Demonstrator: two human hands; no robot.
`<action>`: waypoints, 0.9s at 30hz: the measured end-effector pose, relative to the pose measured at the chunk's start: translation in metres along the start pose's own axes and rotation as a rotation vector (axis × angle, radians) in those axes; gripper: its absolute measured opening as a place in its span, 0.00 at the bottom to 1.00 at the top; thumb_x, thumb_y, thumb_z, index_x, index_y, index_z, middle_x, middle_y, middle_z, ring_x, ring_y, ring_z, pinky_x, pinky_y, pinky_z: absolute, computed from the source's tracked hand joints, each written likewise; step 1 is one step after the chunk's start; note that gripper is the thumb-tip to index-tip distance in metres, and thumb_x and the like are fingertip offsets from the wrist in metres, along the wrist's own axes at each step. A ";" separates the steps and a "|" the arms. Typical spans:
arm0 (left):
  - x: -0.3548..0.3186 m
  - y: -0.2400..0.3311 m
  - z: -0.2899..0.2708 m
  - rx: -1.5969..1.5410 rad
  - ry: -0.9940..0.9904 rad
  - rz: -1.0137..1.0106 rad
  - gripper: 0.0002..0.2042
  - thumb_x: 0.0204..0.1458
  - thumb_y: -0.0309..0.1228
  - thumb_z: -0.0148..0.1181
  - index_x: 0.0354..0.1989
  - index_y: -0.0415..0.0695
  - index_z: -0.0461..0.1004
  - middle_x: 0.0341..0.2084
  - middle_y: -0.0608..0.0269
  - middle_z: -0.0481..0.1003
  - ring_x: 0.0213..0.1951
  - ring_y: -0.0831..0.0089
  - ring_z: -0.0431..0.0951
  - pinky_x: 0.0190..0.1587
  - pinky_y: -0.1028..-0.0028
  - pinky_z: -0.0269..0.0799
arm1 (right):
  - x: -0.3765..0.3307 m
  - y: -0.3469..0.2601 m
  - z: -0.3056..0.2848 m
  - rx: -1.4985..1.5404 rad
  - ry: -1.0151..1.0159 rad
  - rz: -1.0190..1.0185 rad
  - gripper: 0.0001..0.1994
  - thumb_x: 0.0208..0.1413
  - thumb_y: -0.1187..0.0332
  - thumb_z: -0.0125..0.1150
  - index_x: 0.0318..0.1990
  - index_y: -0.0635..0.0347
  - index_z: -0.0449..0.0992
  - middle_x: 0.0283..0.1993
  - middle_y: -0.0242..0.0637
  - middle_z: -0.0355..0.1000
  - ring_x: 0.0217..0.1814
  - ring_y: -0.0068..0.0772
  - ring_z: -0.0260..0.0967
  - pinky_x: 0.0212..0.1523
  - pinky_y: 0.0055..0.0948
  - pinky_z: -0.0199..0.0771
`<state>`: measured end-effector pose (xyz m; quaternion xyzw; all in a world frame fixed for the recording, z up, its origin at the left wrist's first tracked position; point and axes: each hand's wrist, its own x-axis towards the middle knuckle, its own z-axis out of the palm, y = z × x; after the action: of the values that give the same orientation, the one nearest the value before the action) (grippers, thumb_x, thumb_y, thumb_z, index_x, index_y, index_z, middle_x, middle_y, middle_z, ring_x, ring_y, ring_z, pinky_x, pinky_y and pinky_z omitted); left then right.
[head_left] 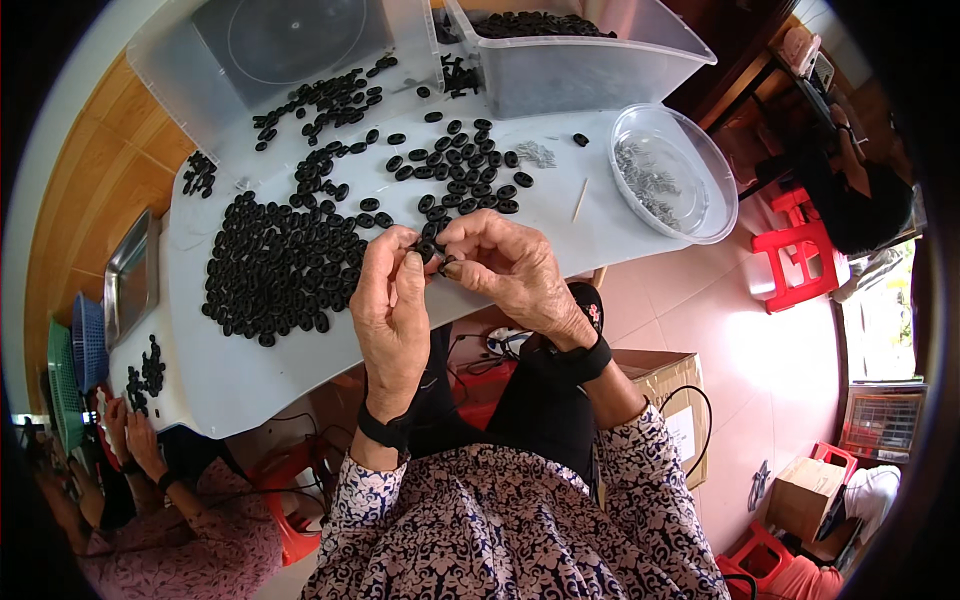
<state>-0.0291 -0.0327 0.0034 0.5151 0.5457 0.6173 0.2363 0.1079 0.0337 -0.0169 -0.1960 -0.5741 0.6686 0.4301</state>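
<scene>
My left hand (390, 300) and right hand (510, 270) meet above table edge (250, 380), fingertips pinching small black oval piece (430, 250) between them. Beyond: black oval pieces (290, 260) heaped on white tabletop, clear bowl (722, 185) of metal parts, plastic bins (600, 70) farthest.

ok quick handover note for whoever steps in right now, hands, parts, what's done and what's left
Left hand: raised over the near edge of the white table, fingertips pinching a small black oval piece.
Right hand: fingertips on the same piece from the other side; what it adds is too small to tell.
Parts: big loose pile of black pieces to the left, a smaller, tidier spread of black pieces ahead, small metal parts in the clear round bowl to the right, more black pieces in the clear bin at the back.
Done: cannot tell which pieces are finished.
Left: one piece in hand; the pile is large.
</scene>
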 end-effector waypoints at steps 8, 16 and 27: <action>0.001 0.000 -0.002 0.137 -0.042 0.051 0.11 0.62 0.25 0.46 0.52 0.40 0.67 0.27 0.64 0.69 0.30 0.79 0.70 0.36 0.77 0.73 | 0.000 -0.002 0.000 -0.048 -0.026 0.000 0.14 0.54 0.81 0.57 0.48 0.62 0.72 0.34 0.23 0.67 0.37 0.12 0.64 0.40 0.15 0.68; 0.001 -0.005 -0.006 0.263 -0.079 0.119 0.14 0.56 0.21 0.51 0.51 0.38 0.67 0.33 0.56 0.75 0.33 0.71 0.77 0.37 0.72 0.74 | -0.001 -0.005 0.001 -0.004 0.076 -0.035 0.13 0.55 0.79 0.61 0.49 0.61 0.73 0.35 0.24 0.70 0.40 0.13 0.67 0.44 0.16 0.70; -0.002 -0.003 -0.006 0.257 -0.148 0.059 0.09 0.50 0.19 0.57 0.40 0.35 0.73 0.32 0.58 0.77 0.33 0.71 0.78 0.36 0.74 0.73 | 0.000 -0.003 0.001 -0.044 0.133 -0.090 0.10 0.56 0.78 0.61 0.45 0.63 0.75 0.38 0.27 0.72 0.42 0.15 0.68 0.46 0.18 0.72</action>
<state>-0.0343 -0.0364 0.0008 0.6010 0.5858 0.5096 0.1896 0.1079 0.0332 -0.0139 -0.2234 -0.5669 0.6216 0.4923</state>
